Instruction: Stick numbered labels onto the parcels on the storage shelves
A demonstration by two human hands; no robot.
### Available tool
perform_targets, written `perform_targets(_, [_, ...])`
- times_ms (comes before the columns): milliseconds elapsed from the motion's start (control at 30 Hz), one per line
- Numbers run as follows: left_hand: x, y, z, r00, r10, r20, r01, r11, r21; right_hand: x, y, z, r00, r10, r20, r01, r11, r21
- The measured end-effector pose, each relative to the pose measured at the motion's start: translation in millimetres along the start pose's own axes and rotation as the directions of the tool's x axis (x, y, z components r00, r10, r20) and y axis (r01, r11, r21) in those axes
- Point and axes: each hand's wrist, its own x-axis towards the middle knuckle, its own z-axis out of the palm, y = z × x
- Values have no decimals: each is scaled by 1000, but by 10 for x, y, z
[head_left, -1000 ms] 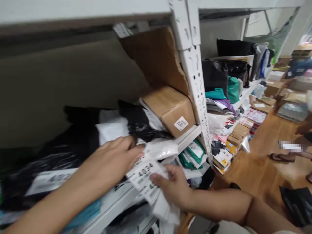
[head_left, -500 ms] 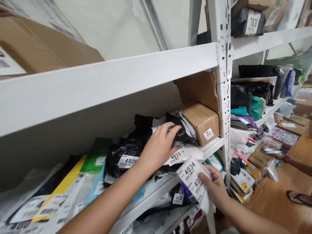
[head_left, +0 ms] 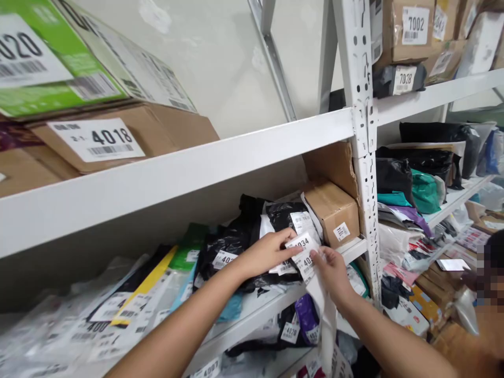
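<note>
A strip of white printed labels (head_left: 305, 261) hangs between my hands in front of the middle shelf, its top label reading 4034. My right hand (head_left: 333, 273) is closed on the strip, thumb in front, and the loose tail drops below it. At the upper left edge of the top label, the fingers of my left hand (head_left: 271, 253) pinch the paper. Just behind the hands sits a black plastic parcel (head_left: 281, 215) with a white label on it. A brown cardboard box (head_left: 333, 210) stands to its right against the shelf end.
A white shelf beam (head_left: 189, 176) crosses above my arms and meets a perforated upright post (head_left: 364, 173). Labelled bags (head_left: 145, 294) fill the shelf at left. A 4018 box (head_left: 110, 139) lies overhead. Part of another person (head_left: 492, 268) is at far right.
My left hand has left the black parcel and come to the strip's top label. A white label now shows on that parcel. The view has tilted upward.
</note>
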Motion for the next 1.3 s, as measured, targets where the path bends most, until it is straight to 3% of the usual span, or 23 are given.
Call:
perform_targets(233, [3, 40, 135, 997, 48, -55, -36, 978, 203, -54, 32, -32, 998, -25, -62, 20, 996, -89])
perform_targets(333, [-5, 29, 171, 996, 43, -83, -17, 955, 296, -77, 53, -57, 1000, -5, 30, 6, 998, -65])
perform_targets(433, [0, 5, 235, 993, 63, -99, -19, 919, 393, -101, 127, -100, 995, 60, 84, -56, 997, -45])
perform_targets(600, [24, -19, 316, 996, 48, -72, -8, 881, 472, -169, 185, -172, 986, 168, 6, -167, 979, 114])
perform_targets(767, [29, 19, 280, 998, 30, -56, 1, 873, 488, -257, 140, -276, 955, 260, 147, -275, 956, 101])
perform_targets(967, [47, 147, 295, 999, 1, -53, 32, 783, 621, -438, 281, -486, 953, 303, -14, -288, 919, 269])
perform_targets(1200, [-36, 109, 320, 959, -132, -252, 221, 903, 369, -582, 223, -779, 940, 340, 16, -324, 878, 354])
perform_targets(1300, [40, 141, 222, 944, 19, -328, 147, 867, 475, -604, 160, -838, 949, 316, 27, -305, 886, 349])
